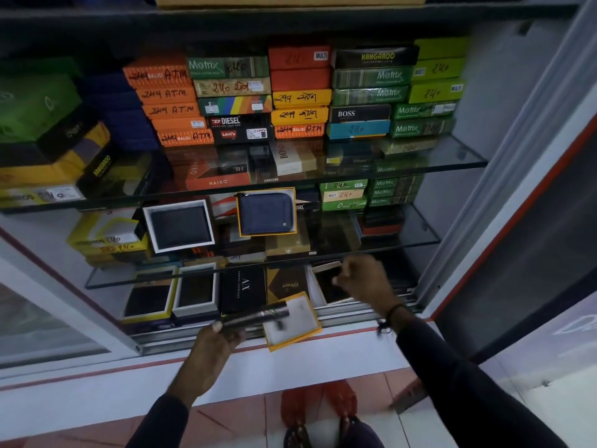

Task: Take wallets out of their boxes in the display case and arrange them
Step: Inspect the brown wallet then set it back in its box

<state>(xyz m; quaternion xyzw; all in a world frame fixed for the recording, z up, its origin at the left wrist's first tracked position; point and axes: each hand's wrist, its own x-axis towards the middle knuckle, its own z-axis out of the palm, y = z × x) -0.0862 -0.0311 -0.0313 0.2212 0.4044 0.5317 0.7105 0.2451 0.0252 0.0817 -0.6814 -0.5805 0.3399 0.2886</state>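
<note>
My left hand (217, 342) grips a dark wallet (258, 315), blurred, together with an open yellow-rimmed box (295, 321) with a white lining, at the front edge of the display case. My right hand (363, 279) is at the bottom shelf, fingers pinched on the rim of an open white box (329, 287) that holds a dark wallet. On the middle glass shelf a blue zip wallet (266, 213) stands upright in a yellow-edged box, beside a dark wallet in a white box (179, 226).
Stacks of closed coloured wallet boxes (300, 92) fill the upper glass shelf (436, 163). On the bottom shelf lie two open boxes with dark wallets (171, 294), a black box (244, 287) and a brown box (287, 282). The sliding-door track (355, 313) runs along the front.
</note>
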